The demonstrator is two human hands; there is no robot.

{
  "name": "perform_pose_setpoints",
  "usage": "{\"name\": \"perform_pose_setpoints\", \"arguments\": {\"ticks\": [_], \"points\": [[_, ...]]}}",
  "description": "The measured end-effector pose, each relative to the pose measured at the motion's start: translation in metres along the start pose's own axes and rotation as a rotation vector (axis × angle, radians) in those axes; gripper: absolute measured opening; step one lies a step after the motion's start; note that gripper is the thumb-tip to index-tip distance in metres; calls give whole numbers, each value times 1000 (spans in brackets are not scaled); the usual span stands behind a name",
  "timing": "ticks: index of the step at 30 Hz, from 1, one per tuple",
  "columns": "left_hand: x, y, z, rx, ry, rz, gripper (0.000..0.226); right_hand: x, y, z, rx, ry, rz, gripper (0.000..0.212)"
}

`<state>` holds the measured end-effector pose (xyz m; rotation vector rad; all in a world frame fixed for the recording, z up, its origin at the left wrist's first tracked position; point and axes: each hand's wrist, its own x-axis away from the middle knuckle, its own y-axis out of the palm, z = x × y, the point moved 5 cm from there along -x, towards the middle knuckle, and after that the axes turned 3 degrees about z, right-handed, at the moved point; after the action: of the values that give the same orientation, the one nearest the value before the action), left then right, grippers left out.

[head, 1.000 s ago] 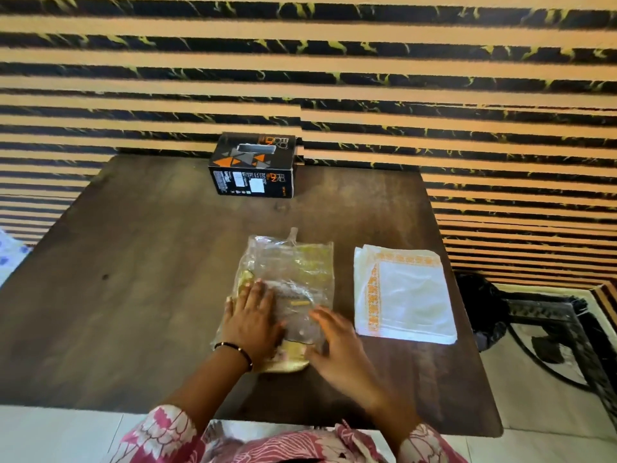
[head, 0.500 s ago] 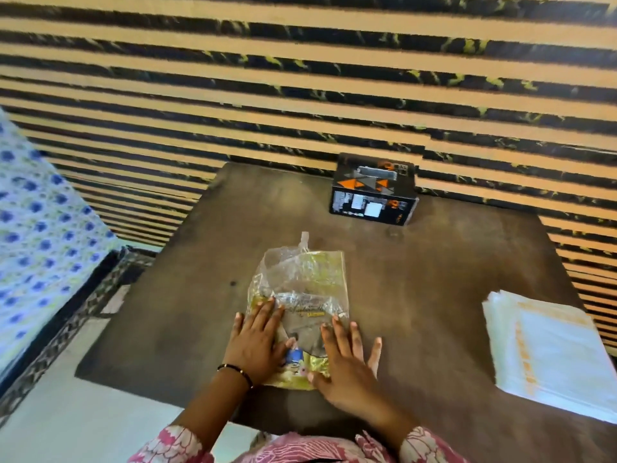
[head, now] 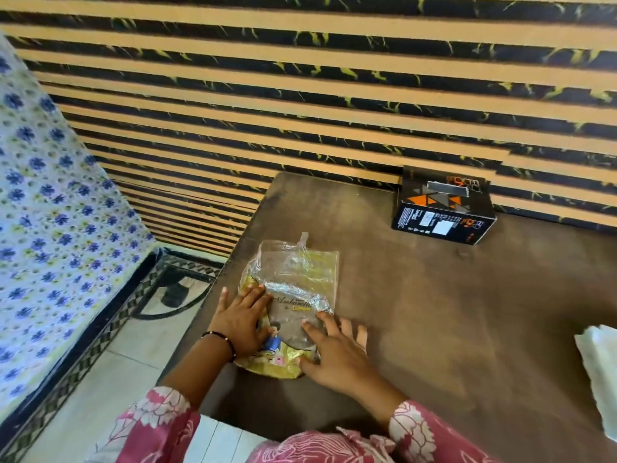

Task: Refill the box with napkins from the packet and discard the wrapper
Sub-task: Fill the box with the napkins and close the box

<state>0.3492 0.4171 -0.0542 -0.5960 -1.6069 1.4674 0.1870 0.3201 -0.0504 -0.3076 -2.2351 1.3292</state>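
Observation:
An empty clear and yellow plastic wrapper (head: 297, 279) lies flat on the dark wooden table (head: 450, 312), near its left edge. My left hand (head: 242, 320) presses flat on the wrapper's left side with straight fingers. My right hand (head: 334, 352) presses on its lower right part, fingers spread. A black napkin box (head: 444, 207) with orange triangles and a slot on top stands at the back of the table against the wall. The stack of white napkins (head: 601, 372) shows only partly at the right frame edge.
A striped orange and black wall (head: 300, 95) runs behind the table. To the left stands a bed or seat with a blue flowered cover (head: 43, 228) and a dark metal frame (head: 100, 332). Tiled floor (head: 110, 379) lies between it and the table.
The view has swung left, so the box and napkins shifted right in frame. Both hands stay pressed on the wrapper, smoothing it flat.

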Motion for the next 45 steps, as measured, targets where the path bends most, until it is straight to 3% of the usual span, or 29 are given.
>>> {"name": "perform_pose_setpoints", "arguments": {"ticks": [9,13,18,21,24,31,37,45], "points": [[2,-18,7,13,65,150,65,6,-12,1,-87,8,116,66],[-2,-32,24,111,109,315,53,19,-21,23,-117,37,117,72],[-30,-50,79,357,222,387,61,34,-45,81,-205,216,181,81],[-51,-64,120,624,184,329,69,37,-73,125,-265,342,246,73],[-80,-76,163,755,150,233,60,35,-106,172,-384,444,338,64],[-153,-99,223,1023,-80,105,69,10,-180,254,-694,583,418,73],[-189,-121,262,1134,-113,115,63,-31,-208,303,-859,584,450,76],[-196,-116,266,1182,-91,190,51,-42,-201,305,-1068,479,463,75]]}}
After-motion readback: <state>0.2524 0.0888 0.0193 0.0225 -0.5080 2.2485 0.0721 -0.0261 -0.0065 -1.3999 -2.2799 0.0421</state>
